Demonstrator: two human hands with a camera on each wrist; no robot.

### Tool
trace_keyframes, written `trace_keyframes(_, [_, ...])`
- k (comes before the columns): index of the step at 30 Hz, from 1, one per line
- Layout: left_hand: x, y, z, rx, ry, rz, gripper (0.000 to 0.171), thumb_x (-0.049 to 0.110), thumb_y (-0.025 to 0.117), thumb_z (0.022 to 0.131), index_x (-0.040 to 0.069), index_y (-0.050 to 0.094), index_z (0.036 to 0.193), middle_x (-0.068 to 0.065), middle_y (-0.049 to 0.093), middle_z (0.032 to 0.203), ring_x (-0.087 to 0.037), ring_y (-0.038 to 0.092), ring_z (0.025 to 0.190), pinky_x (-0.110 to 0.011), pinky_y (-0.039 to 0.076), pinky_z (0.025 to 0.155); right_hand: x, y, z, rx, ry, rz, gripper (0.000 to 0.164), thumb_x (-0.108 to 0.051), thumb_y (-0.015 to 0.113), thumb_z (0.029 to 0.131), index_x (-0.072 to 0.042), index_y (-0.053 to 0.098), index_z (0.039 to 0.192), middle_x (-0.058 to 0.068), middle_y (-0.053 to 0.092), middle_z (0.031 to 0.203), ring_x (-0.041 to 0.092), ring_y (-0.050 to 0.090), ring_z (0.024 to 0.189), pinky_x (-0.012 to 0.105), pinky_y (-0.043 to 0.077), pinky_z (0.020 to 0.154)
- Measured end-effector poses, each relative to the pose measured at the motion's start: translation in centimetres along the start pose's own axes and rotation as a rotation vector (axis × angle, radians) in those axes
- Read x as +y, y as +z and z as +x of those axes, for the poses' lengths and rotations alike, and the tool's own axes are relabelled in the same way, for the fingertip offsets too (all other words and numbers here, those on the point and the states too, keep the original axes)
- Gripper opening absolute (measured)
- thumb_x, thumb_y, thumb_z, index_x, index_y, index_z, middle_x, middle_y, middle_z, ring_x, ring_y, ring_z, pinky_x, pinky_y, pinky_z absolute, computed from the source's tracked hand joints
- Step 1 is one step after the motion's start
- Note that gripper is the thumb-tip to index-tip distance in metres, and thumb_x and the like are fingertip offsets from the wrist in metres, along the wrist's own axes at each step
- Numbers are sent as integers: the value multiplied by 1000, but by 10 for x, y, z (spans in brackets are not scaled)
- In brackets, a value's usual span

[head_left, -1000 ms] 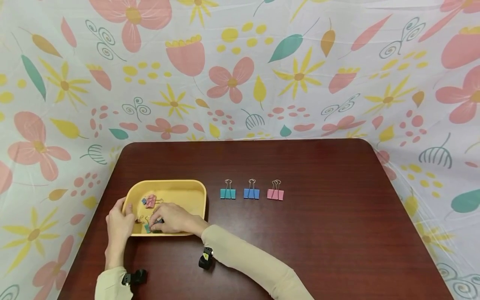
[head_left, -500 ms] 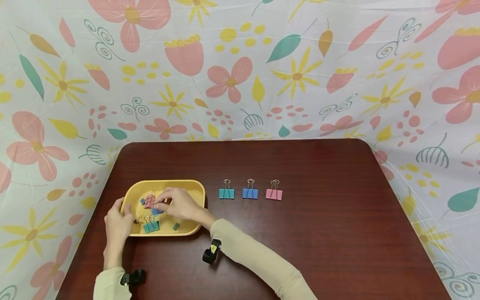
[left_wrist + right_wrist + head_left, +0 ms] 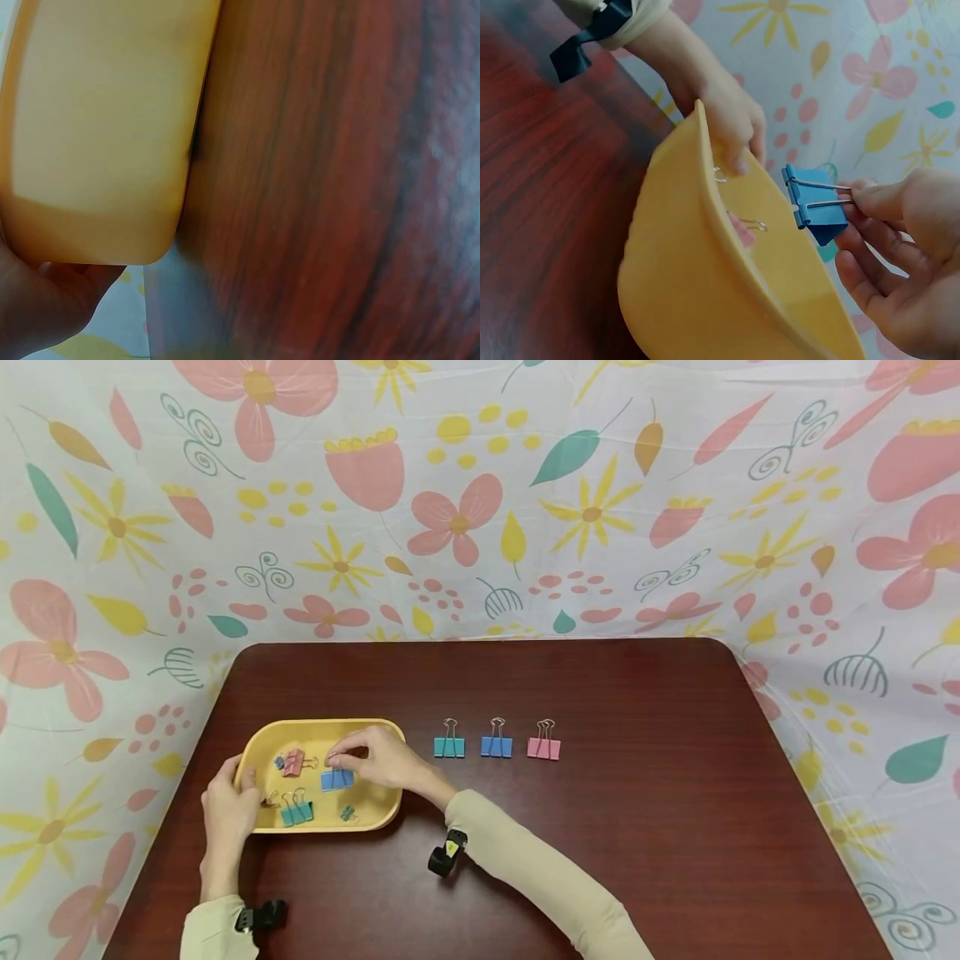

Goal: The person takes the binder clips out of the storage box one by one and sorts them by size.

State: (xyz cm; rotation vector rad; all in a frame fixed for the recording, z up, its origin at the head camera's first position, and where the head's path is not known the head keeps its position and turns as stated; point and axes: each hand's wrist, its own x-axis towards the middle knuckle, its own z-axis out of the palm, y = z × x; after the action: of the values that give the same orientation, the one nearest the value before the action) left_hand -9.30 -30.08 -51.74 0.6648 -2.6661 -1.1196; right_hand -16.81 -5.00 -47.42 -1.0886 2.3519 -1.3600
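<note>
Blue metal: the held blue clip (image 3: pixel 337 779) is pinched by its wire handles between thumb and fingers of the right hand (image 3: pixel 378 758), over the tray. Left hand (image 3: pixel 228 806) grips the left end of the yellow tray (image 3: pixel 382 793), thumb inside the rim. Still in the tray: pink clip (image 3: pixel 293 763), teal clip (image 3: pixel 297 814), small green clip (image 3: pixel 347 813). On the tabletop (image 3: pixel 637 818), right of the tray: a row of teal, blue and pink clips (image 3: pixel 497 747). I read this as the lift-out step; next move calls for clearing the rim with the pinch kept on both handles. Hidden: left fingertips behind the tray wall. Right hand is cut off in its wrist view; left wrist view misses the tray contents. Dark bit (image 3: pixel 270 800) by the left thumb: too small to identify.
</note>
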Motion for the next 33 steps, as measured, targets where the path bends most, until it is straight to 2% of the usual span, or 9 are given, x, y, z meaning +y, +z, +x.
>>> trace_keyframes(3, [0,-1,0,-3,-4,1,38,16,44,106,-1,56,138,-32,63,124,-42,59,105,-48,43,84,1,-8,-5,9,1,8,14,-21,69,97,-14,81,102,-4,78,97,-6,62,85,13,48,78])
trace_keyframes(11, [-1,0,0,-19,-10,-1,40,18,44,106,-1,55,139,-33,62,125,-42,58,105,-49,43,83,4,-35,-21,16,16,57,14,-21,68,98,-14,80,100,-3,78,94,1,62,74,16,48,66])
trace_keyframes(18, [-2,-1,0,-8,-10,-6,39,18,43,106,0,56,139,-32,62,127,-42,58,108,-52,42,88,10,-56,-37,56,-4,43,15,-19,67,99,-13,80,102,-2,76,96,0,61,80,17,47,72])
trace_keyframes(25, [-2,0,0,-22,-9,-10,41,20,43,107,-1,54,140,-32,61,128,-43,57,109,-54,43,87,19,-70,-54,97,49,43,15,-21,69,97,-13,81,99,-3,77,91,7,65,80,19,50,72])
trace_keyframes(29, [-1,0,1,-25,-10,-4,41,20,43,107,-1,54,140,-33,60,128,-44,56,108,-53,42,86,24,-72,-63,84,74,22,16,-21,68,97,-11,80,100,-4,77,90,13,67,83,28,54,76])
trace_keyframes(33, [-2,-1,3,-28,-12,-2,41,20,43,107,-1,54,141,-33,61,127,-43,57,107,-51,43,84,25,-70,-73,75,78,-2,16,-20,68,97,-10,80,101,-4,77,91,9,66,86,37,56,82])
